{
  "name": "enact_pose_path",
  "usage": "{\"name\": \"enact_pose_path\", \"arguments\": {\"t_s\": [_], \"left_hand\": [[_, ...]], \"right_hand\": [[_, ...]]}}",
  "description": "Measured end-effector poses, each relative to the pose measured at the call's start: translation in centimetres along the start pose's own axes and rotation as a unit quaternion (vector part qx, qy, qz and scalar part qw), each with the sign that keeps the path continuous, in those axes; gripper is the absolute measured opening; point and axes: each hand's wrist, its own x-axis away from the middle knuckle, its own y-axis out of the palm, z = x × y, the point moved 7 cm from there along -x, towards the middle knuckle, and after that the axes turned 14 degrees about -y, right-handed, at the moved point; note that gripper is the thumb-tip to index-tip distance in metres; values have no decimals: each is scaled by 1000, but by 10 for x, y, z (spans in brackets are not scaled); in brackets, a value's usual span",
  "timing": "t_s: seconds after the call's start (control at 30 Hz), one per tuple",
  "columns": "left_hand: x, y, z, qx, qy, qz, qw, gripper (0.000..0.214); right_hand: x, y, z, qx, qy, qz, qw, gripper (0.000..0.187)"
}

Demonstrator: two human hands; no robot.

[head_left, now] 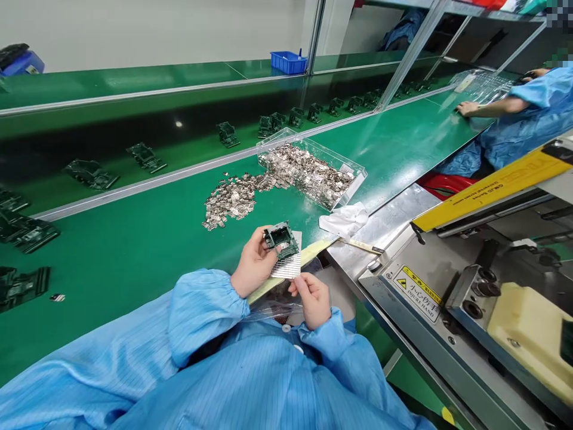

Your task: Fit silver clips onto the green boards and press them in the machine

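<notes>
far left, dark green parts (27, 230) lie in clusters on the green worktop (134, 245), with more of the same parts (145, 156) spaced along the darker conveyor lane (111, 143) behind a metal rail. a loose heap of small silver metal pieces (233, 200) sits on the worktop, spilling toward a clear plastic tray (353, 179) filled with the same pieces. near the worktop's front edge, the left hand (253, 263), in a light blue sleeve, holds a small dark green frame part (281, 239) up off the worktop, fingers curled around its left side and thumb against it, pinching it. under and just behind the frame part shows a silver mesh-like sheet (289, 269). the right hand (313, 298) is just below and right of it, fingers pressed together, pinching the lower edge of the sheet; whether it touches the frame part cannot be told. a white cloth (344, 220) lies just right of the hands, touching the tray's near corner. a blue bin (289, 61) stands far back. right of that, a grey metal machine (447, 286) with a yellow warning label (418, 292) and a yellow bar (492, 190). far right, a co-worker's arm (492, 107) in blue rests on the worktop.
</notes>
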Motion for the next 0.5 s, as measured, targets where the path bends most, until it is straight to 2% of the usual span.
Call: {"name": "enact_pose_path", "arguments": {"t_s": [0.23, 0.37, 0.5], "left_hand": [[-4, -1, -5, 86, -44, 21, 995, 42], [-4, -2, -4, 119, -60, 16, 991, 45], [-5, -2, -4, 128, -63, 12, 990, 44]], "right_hand": [[-3, -4, 5, 75, -87, -24, 993, 34], [-5, -7, -7, 142, -150, -52, 977, 33], [-2, -7, -22, 228, -197, -35, 953, 36]]}}
